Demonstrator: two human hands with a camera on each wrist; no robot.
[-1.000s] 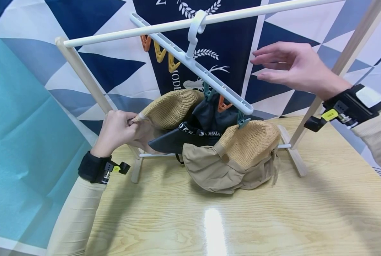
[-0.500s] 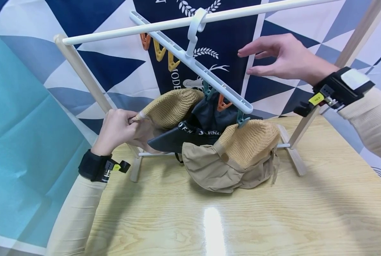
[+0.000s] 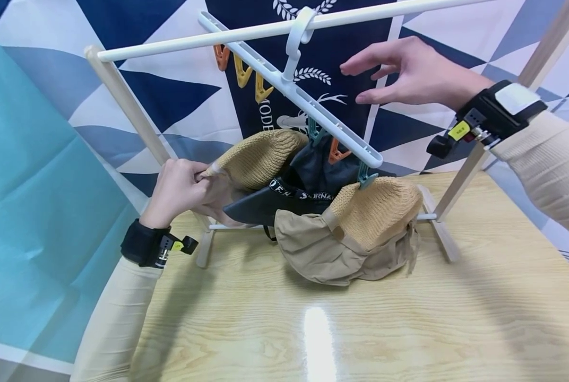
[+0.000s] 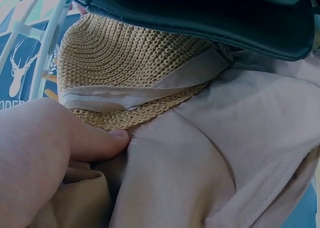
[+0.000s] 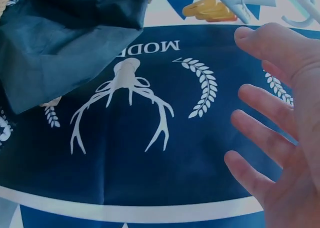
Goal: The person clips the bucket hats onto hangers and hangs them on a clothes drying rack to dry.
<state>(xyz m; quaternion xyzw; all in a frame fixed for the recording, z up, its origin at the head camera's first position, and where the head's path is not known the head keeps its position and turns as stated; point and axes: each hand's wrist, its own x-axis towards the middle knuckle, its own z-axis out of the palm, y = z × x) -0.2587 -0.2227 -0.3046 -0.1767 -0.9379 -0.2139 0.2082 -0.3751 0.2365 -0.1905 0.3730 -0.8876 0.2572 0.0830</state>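
My left hand [image 3: 179,188] pinches the edge of a straw-knit sun hat [image 3: 260,156], thumb at the seam with its beige cloth brim [image 4: 175,163]. My right hand [image 3: 418,77] is raised right of the pale blue clip hanger [image 3: 308,103], fingers spread and holding nothing. A dark cap [image 3: 265,204] with white lettering hangs mid-way under the hanger. At the near end a teal clip [image 3: 367,175] grips a second straw-knit sun hat [image 3: 377,212] with a beige cloth brim. An orange clip [image 3: 337,152] sits by the cap. Yellow clips [image 3: 242,71] dangle toward the far end.
The hanger's hook goes over the white rod [image 3: 246,34] of a wooden rack [image 3: 127,101] on the wood-grain table [image 3: 246,313]. Behind hangs a patterned blue and white cloth [image 3: 170,101]. A teal sheet [image 3: 36,212] covers the left side.
My right hand has moved left and slightly up toward the hanger. My left hand keeps its hold on the sun hat; the hats stay about where they were.
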